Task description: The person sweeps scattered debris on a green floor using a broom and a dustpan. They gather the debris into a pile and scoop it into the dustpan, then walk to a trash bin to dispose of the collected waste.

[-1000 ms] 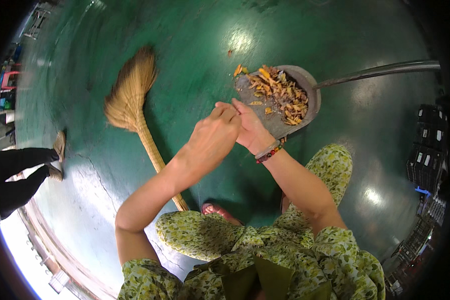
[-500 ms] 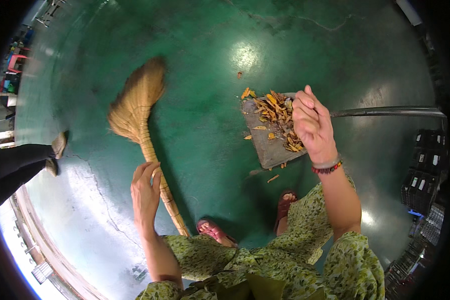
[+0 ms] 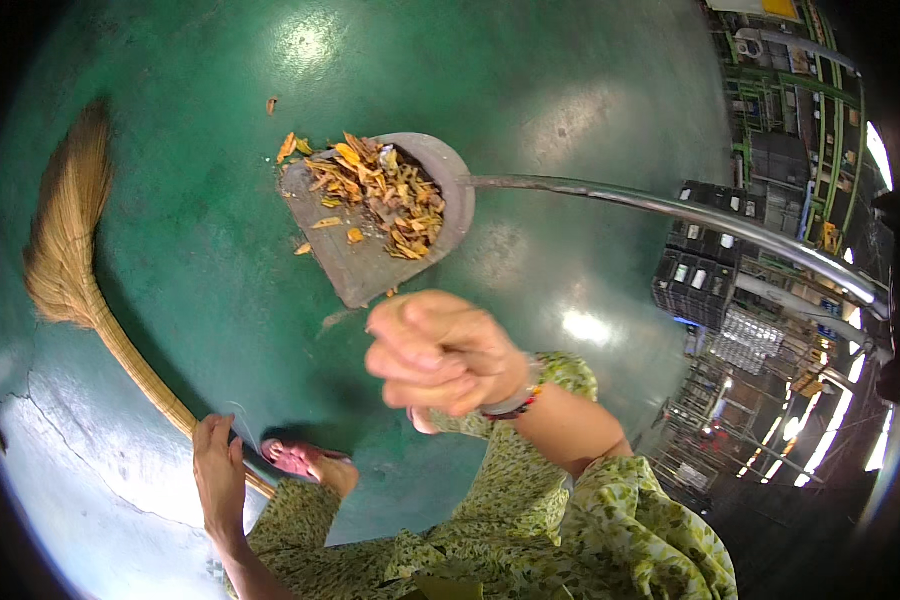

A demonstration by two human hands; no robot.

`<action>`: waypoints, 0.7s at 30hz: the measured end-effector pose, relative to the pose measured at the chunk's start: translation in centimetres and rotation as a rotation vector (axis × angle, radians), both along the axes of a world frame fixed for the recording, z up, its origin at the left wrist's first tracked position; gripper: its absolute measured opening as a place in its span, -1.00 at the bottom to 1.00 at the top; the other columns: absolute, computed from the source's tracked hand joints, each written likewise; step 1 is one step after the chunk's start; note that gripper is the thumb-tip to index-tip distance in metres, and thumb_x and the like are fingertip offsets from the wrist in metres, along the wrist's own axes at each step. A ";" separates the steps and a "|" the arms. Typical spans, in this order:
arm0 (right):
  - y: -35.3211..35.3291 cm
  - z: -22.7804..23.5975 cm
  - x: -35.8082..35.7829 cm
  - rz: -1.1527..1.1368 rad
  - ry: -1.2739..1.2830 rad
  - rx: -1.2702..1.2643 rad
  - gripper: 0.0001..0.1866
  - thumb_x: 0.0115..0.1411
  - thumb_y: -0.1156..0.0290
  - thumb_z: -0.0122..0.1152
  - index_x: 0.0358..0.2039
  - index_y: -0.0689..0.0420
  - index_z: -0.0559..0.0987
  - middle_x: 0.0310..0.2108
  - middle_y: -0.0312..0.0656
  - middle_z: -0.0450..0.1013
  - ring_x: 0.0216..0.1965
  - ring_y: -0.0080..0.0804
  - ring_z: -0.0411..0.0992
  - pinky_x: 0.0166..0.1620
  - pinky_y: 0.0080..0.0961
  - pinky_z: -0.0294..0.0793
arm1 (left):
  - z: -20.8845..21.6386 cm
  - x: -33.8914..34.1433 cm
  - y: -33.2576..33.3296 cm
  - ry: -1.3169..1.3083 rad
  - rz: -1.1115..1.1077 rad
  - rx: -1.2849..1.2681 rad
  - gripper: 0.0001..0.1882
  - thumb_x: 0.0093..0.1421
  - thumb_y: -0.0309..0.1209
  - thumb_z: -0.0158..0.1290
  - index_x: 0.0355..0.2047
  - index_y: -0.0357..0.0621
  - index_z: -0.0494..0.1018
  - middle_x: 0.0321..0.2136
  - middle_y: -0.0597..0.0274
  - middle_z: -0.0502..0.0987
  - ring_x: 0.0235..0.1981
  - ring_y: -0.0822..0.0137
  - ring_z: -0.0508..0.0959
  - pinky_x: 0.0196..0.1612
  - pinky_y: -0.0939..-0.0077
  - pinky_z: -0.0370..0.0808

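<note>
My right hand (image 3: 440,355) is closed in a loose, slightly blurred fist in front of my right knee, below the dustpan. Whatever its fingers may hold is hidden. A grey dustpan (image 3: 457,205) on the green floor carries a heap of dry yellow-brown leaves (image 3: 395,195). Its long metal handle (image 3: 660,203) stretches off to the right. My left hand (image 3: 220,470) has its fingers bent together over the lower handle of a straw broom (image 3: 140,365). A dark bit and a thin pale line show at its fingertips, too small to name. I cannot tell whether it touches the broom.
Loose leaves (image 3: 288,147) lie at the dustpan's left edge. My sandalled left foot (image 3: 305,460) is beside the broom handle. Black crates (image 3: 695,285) stack up at the right, near metal racks (image 3: 820,150) and other stored goods.
The view has swung right, so the broom and dustpan appear farther left and the racks show. My right hand has come down from over the dustpan. My left hand is farther down the broom handle.
</note>
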State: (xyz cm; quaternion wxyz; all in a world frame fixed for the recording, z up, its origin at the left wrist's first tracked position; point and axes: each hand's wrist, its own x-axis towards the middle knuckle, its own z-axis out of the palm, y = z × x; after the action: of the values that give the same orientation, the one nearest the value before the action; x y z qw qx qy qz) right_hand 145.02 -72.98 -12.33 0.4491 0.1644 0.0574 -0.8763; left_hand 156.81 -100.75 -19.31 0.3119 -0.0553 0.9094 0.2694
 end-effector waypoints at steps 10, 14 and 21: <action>-4.8 -4.1 8.0 0.141 -0.207 0.087 -0.55 0.12 -0.04 -0.18 -0.72 0.02 0.17 -0.80 -0.51 -0.13 -0.80 -0.77 -0.15 -0.84 -0.83 -0.22 | -5.0 5.7 1.2 0.210 0.543 0.132 -0.91 0.00 -0.47 0.03 -0.49 -0.25 0.44 -0.69 0.22 0.43 -0.69 0.51 0.39 -0.63 0.61 0.33; -1.4 -5.8 13.2 -0.249 -0.499 0.098 -0.48 0.07 -0.09 -0.13 -0.82 -0.03 0.07 -0.80 -0.50 -0.16 -0.80 -0.74 -0.17 -0.83 -0.81 -0.22 | 0.6 6.0 1.4 0.043 0.737 -0.066 -0.75 0.05 -0.25 0.00 -0.49 -0.23 0.41 -0.78 0.24 0.35 -0.61 0.45 0.37 -0.56 0.52 0.31; 18.7 9.1 24.8 -0.520 -0.458 0.635 -0.47 0.12 -0.08 -0.23 -0.84 -0.03 0.07 -0.87 -0.47 -0.13 -0.86 -0.67 -0.17 -0.82 -0.71 -0.21 | 12.3 10.0 -2.9 0.161 0.321 -0.014 -0.90 -0.01 -0.47 -0.05 -0.59 -0.25 0.33 -0.59 0.06 0.38 -0.55 0.31 0.35 -0.56 0.50 0.29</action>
State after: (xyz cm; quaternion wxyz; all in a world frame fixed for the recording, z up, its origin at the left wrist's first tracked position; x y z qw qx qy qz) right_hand 169.79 -54.24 -3.23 0.1433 0.4918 0.1790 -0.8400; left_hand 166.78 -103.67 -7.05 0.1908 -0.1802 0.9128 0.3129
